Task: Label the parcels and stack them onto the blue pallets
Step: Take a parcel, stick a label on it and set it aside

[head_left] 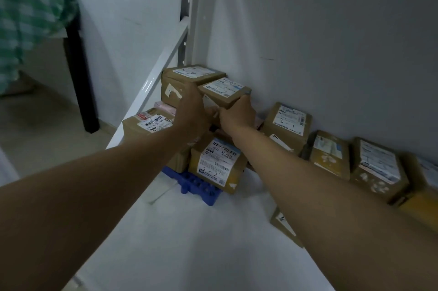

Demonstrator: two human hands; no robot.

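A small flat cardboard parcel (225, 91) with a white label is held between my left hand (193, 113) and my right hand (238, 114), high on a stack of brown labelled parcels. A bigger box (187, 77) stands just behind it on the left. Below sit a parcel with a barcode label (148, 125) and a front parcel (216, 165). The stack rests on a blue pallet (193, 183), only its front corner showing. Both arms reach forward from the bottom edge.
Several more labelled parcels (288, 122) (329, 153) (379, 170) line the grey wall on the right. A small box (283, 222) lies under my right forearm. A white shelf beam (151, 87) and upright (187, 11) stand left of the stack. A table with green checked cloth (30, 11) is far left.
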